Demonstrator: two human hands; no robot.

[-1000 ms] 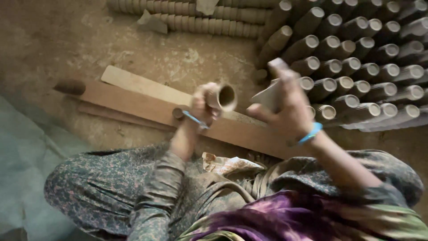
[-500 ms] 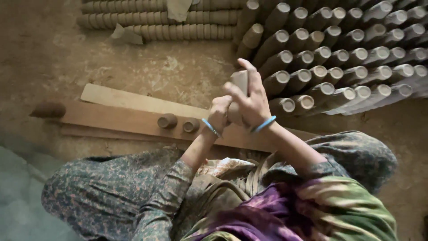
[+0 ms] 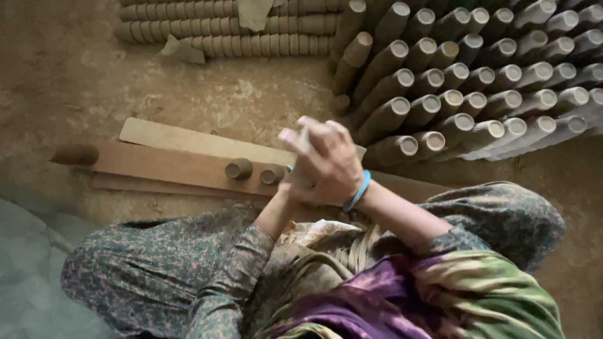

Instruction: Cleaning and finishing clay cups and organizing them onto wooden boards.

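My right hand [image 3: 330,164], with a blue bangle on the wrist, is pressed over my left hand [image 3: 286,191] above my lap. Between the two palms is a pale tube [image 3: 294,139]; only its top end shows past my fingers. My left hand is mostly hidden under the right. Just left of my hands, two small brown cups [image 3: 239,168] [image 3: 271,174] stand on a long wooden board [image 3: 169,164] that lies across the dirt floor in front of my knees.
A big slanted stack of brown tubes [image 3: 465,75] with pale ends fills the upper right. Rows of tubes [image 3: 251,25] lie flat along the top edge. A dark tube [image 3: 74,155] rests at the board's left end. A grey-green cloth [image 3: 25,263] lies lower left.
My hands came together from apart: the left held a tube, the right a pale piece. Now both clasp the pale tube. Two small cups, hidden a second ago, show on the board.
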